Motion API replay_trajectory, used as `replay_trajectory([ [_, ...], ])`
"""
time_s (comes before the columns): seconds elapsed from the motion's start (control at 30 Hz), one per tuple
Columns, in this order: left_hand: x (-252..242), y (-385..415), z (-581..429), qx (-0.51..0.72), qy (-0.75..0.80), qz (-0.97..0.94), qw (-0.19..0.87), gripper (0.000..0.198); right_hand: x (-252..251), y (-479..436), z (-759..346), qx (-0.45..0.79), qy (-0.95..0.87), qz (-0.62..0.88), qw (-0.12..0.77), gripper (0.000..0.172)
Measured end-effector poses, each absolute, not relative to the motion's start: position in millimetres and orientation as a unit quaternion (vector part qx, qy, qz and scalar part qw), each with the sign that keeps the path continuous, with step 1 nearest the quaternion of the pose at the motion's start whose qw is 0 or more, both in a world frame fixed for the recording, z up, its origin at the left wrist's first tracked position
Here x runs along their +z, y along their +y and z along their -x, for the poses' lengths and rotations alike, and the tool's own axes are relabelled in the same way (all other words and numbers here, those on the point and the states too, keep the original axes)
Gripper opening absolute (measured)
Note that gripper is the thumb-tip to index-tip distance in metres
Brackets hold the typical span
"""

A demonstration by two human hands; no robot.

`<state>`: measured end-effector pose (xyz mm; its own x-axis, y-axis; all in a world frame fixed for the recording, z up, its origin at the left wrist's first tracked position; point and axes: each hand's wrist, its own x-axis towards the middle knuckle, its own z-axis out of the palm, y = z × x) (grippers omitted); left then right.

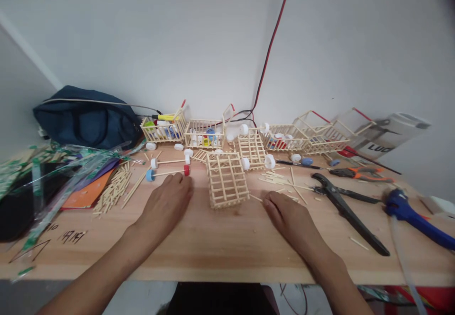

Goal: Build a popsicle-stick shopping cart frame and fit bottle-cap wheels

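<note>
A small cart frame of wooden sticks (226, 179) lies on the wooden table (220, 248) between my hands. My left hand (166, 207) rests palm down on the table left of it, fingers together and curled slightly, holding nothing I can see. Just beyond its fingertips lies a stick axle with a blue cap and a red cap (167, 172). My right hand (289, 217) rests palm down to the right of the frame, fingers bent toward it and close to loose sticks (280, 180). Neither hand touches the frame.
Several finished stick carts holding bottle caps (204, 134) stand along the wall. A dark blue bag (87, 120) sits back left, a pile of sticks (113, 189) and plastic wrappers (53, 172) left. Black cutters (346, 210), orange pliers (362, 172) and a blue glue gun (414, 215) lie right.
</note>
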<state>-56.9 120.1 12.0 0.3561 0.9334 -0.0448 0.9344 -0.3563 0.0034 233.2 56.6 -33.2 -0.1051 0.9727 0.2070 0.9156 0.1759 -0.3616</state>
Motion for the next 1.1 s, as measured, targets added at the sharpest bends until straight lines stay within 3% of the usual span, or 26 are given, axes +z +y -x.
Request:
replay_trajectory([
  [0.3, 6.8, 121.4, 65.8, -0.025, 0.578, -0.815, 0.026, 0.026, -29.9, 59.2, -230.4, 0.074, -0.738, 0.652, 0.16, 0.021],
  [0.53, 12.1, 122.0, 63.3, -0.034, 0.576, -0.817, 0.022, 0.027, -17.9, 53.5, -234.6, 0.126, -0.721, 0.634, 0.25, 0.019],
  [1.1, 15.7, 121.8, 67.9, 0.068, 0.563, -0.824, -0.007, 0.023, 55.4, 56.5, -237.1, 0.007, -0.756, 0.61, 0.236, 0.012],
])
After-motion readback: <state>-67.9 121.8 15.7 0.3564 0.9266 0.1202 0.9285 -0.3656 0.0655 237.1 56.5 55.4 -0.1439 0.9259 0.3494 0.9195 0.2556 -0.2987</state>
